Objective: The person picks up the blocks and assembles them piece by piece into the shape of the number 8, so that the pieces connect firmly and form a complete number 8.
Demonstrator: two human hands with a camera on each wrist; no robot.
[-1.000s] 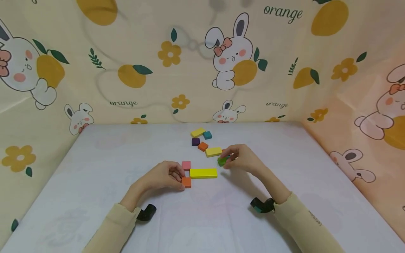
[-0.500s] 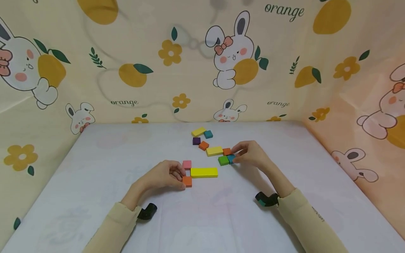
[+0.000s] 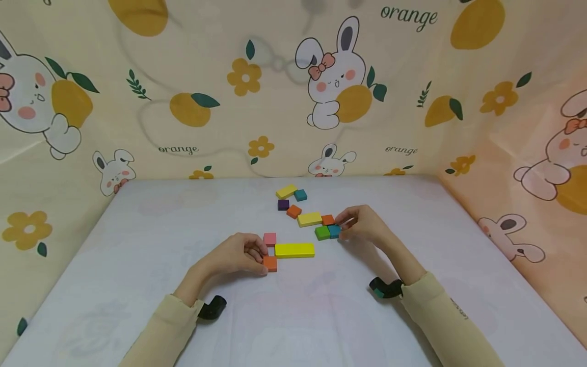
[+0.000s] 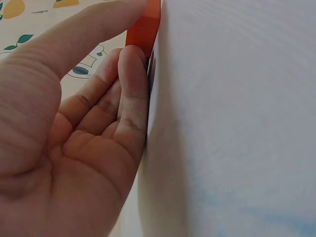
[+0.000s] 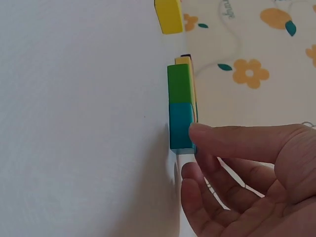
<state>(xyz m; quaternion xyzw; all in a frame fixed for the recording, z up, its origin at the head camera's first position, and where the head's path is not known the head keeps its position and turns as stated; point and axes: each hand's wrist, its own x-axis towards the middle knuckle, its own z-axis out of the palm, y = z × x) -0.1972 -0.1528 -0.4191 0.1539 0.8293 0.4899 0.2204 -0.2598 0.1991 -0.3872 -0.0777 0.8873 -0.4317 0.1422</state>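
Observation:
In the head view my left hand [image 3: 231, 255] pinches a small orange block [image 3: 270, 264], its thumb at the near edge. The left wrist view shows the thumb and a finger against that block's side. A pink block [image 3: 269, 239] lies just beyond, and a long yellow block [image 3: 295, 250] extends rightward from between these two. My right hand [image 3: 364, 224] holds a blue block [image 3: 334, 232] by its right end, thumb on its corner in the right wrist view. Its index fingertip is right at a second orange block [image 3: 327, 219] behind. A green block [image 3: 322, 233] sits flush against the blue one's left.
Behind the green block lies a yellow block [image 3: 309, 219]. Farther back are another orange block [image 3: 294, 211], a purple block [image 3: 283, 205], a teal block [image 3: 300, 195] and a yellow block [image 3: 286, 191]. A printed cloth wall [image 3: 275, 112] rises behind the white table [image 3: 293, 316].
My right hand has shifted right from over the green block to the right end of the blue block, uncovering the blue and orange blocks. The left hand has stayed in place.

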